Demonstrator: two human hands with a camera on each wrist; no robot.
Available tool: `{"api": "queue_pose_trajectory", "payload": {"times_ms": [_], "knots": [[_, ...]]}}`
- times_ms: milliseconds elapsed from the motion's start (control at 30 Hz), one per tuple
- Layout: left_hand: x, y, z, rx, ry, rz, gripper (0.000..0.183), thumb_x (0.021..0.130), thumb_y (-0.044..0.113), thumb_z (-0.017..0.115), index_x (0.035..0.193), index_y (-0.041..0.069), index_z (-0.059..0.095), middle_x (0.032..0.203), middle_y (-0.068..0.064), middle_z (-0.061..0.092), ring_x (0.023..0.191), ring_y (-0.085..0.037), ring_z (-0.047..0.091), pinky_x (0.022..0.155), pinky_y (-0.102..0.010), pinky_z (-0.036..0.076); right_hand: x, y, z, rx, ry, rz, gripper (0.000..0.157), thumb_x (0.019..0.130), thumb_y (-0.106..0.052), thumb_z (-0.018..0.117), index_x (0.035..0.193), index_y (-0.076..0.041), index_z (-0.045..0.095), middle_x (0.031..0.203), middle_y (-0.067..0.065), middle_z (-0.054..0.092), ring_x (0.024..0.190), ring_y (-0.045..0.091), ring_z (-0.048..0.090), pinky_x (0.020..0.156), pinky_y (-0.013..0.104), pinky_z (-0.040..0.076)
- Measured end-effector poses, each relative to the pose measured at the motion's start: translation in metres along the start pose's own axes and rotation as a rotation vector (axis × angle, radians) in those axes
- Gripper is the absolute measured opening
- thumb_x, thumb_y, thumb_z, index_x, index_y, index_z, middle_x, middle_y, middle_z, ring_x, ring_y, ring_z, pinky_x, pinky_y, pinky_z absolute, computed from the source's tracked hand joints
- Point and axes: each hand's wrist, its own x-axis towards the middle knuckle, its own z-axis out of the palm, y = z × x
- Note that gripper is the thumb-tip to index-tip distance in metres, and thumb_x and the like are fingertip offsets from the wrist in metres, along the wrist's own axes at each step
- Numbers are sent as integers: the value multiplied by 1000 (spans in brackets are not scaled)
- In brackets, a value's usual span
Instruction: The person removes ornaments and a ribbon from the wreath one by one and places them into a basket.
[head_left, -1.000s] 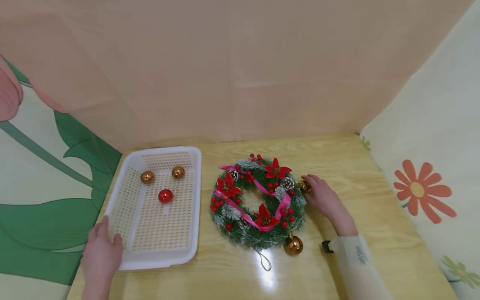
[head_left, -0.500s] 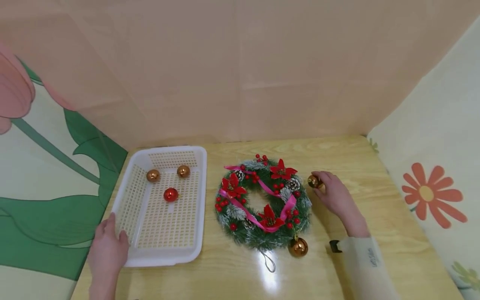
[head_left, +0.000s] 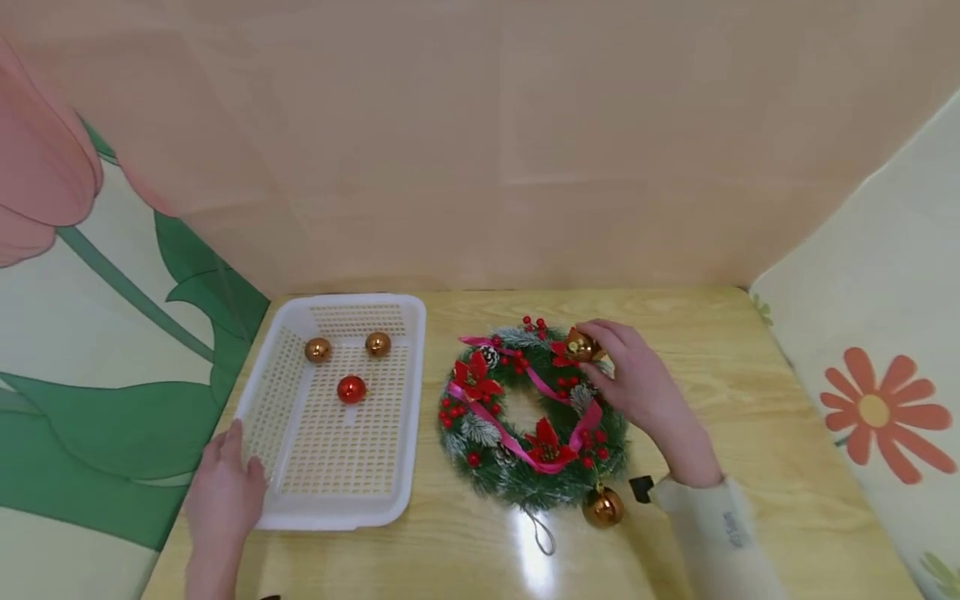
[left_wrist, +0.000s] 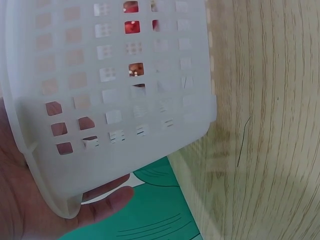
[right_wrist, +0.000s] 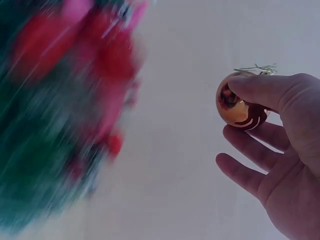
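My right hand (head_left: 637,375) pinches a shiny gold bauble (right_wrist: 243,100) between thumb and fingers, with its thin hanging loop showing in the right wrist view. In the head view that bauble overlaps the far right part of a green wreath (head_left: 480,475) trimmed with red flowers, berries, pine cones and pink ribbon. Another gold bauble (head_left: 603,507) hangs off the wreath's near right edge onto the table. At the left, my left hand (head_left: 225,492) grips the near left corner of a white plastic basket (left_wrist: 125,165). Inside the basket lie a red bauble (head_left: 351,389) and two gold ones.
The wood-grain table (head_left: 465,558) ends at a plain pinkish backdrop (head_left: 480,167). Flower-printed walls stand at both sides. A cord loop (head_left: 542,533) sticks out from the wreath's near edge.
My right hand has drawn the gold bauble off the wreath's right side, then lifted it back leftward over the wreath. The left hand stays at the basket; the head view has shifted slightly.
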Motion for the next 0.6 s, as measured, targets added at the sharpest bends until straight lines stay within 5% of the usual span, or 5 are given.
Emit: {"api": "queue_pose_trajectory", "payload": {"times_ms": [333, 600], "knots": [[2, 3, -2, 21, -4, -10, 59, 87, 7, 55, 142, 0, 37, 128, -32, 44, 89, -54, 54, 64, -65, 44, 58, -111, 50, 26, -238, -317, 51, 85, -27, 71, 131, -13, 53, 124, 3, 57, 112, 19, 54, 95, 34, 45], [1, 2, -4, 14, -43, -26, 59, 88, 8, 54, 143, -2, 34, 129, -34, 42, 84, -54, 55, 63, -62, 45, 63, -182, 121, -61, -459, -462, 40, 88, -33, 65, 125, -20, 55, 113, -5, 60, 99, 11, 57, 86, 27, 47]]}}
